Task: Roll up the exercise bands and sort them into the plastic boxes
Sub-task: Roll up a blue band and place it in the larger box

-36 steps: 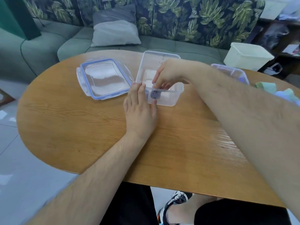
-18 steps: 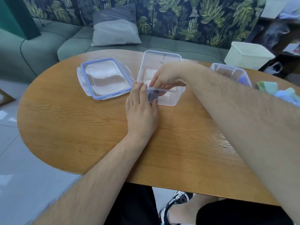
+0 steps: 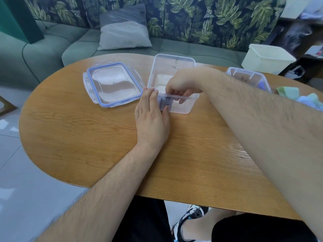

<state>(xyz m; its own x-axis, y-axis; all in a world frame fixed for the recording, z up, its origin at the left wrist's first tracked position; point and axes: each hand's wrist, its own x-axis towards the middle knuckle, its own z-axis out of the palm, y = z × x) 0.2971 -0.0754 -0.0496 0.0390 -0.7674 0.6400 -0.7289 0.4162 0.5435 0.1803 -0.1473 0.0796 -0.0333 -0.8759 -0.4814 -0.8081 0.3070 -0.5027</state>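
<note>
A clear plastic box (image 3: 172,67) stands open at the middle of the wooden table (image 3: 87,137). A rolled purple exercise band (image 3: 165,104) shows through the box's front wall, in its near left corner. My right hand (image 3: 183,82) reaches down into the box, and its curled fingers hold the top of that band. My left hand (image 3: 151,119) lies flat on the table. Its straight fingers press against the box's near left corner.
The box's blue-rimmed lid (image 3: 113,84) lies to the left of it. A second clear box (image 3: 248,75) stands at the right, with loose green (image 3: 288,91) and blue bands (image 3: 311,100) beside it. A white bin (image 3: 267,58) and a sofa are behind the table.
My right hand has stayed in the box with the purple band, which has settled lower into the near left corner. My left hand has kept its place against the box.
</note>
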